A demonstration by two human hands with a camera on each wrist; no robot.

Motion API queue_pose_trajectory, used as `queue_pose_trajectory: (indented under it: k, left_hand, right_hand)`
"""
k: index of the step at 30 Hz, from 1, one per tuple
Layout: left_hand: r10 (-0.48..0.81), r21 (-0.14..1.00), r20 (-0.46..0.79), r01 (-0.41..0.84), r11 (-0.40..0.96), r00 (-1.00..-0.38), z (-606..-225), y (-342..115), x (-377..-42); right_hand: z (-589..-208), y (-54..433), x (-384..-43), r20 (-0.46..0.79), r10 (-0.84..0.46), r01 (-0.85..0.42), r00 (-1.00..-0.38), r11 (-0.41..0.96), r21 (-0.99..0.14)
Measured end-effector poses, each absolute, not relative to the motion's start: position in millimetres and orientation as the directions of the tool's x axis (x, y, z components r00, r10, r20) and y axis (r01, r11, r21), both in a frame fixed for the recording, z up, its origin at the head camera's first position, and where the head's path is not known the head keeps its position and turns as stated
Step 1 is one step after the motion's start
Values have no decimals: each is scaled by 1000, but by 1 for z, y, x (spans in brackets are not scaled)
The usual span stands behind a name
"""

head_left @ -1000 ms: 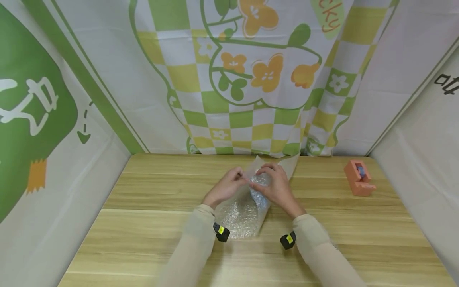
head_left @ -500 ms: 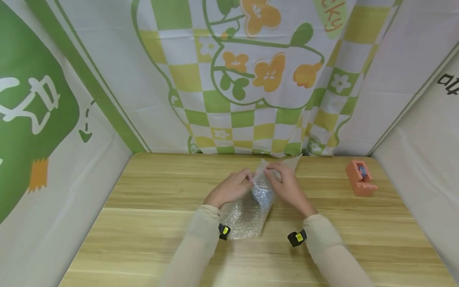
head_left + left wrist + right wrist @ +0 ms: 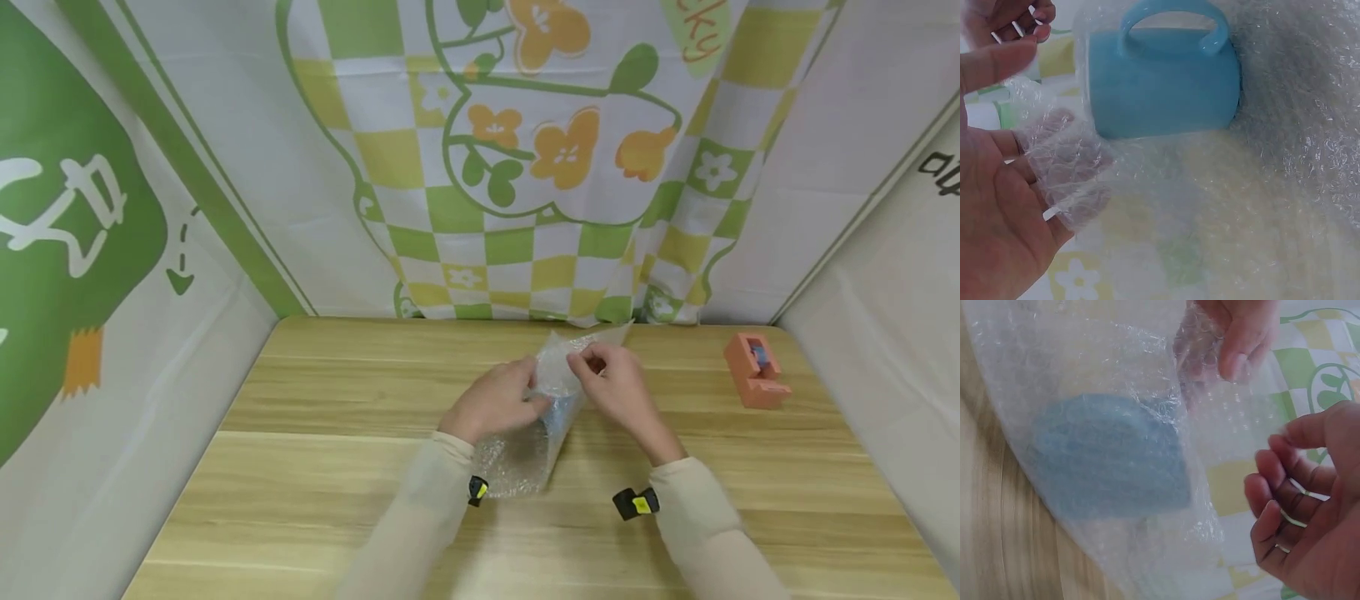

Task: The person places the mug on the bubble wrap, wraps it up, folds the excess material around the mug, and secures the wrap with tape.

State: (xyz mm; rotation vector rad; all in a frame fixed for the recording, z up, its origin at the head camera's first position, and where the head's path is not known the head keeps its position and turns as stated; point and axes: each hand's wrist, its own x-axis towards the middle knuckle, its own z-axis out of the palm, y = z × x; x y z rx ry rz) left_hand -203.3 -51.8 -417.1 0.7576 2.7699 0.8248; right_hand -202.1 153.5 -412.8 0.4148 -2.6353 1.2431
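Note:
A light blue mug (image 3: 1163, 84) lies on its side in a sheet of clear bubble wrap (image 3: 517, 462); its handle shows in the left wrist view. In the right wrist view, the mug (image 3: 1116, 469) shows through a layer of the wrap. My left hand (image 3: 495, 400) is at the mug's left, its straight fingers behind a loose flap of wrap (image 3: 1072, 162) and its thumb apart from them. Right of it, my right hand (image 3: 618, 375) pinches the thin edge of the wrap between thumb and forefinger, the other fingers loosely curled (image 3: 1269, 531).
An orange tape dispenser (image 3: 753, 371) with a blue roll stands at the back right of the wooden table (image 3: 300, 500). A patterned curtain (image 3: 510, 250) hangs along the table's back edge, touching the wrap's far corner.
My right hand has moved right and away from the left hand. My left hand has shifted right and its thumb has spread over the mug. The blue mug stays under the wrap.

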Motion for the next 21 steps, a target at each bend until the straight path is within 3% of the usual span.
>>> queue_pose_trajectory:
  k: [13,21]
  left_hand:
    - [404,427,116,412,805,-908,-423,-35,-198]
    - [343,383,175,384,840,-923,-428,-23,-196]
  right_hand:
    - [-431,176,-193,144,-206,-248,-968,689,-681]
    - [-453,180,-195,61,-253,-202,-966,580,-789]
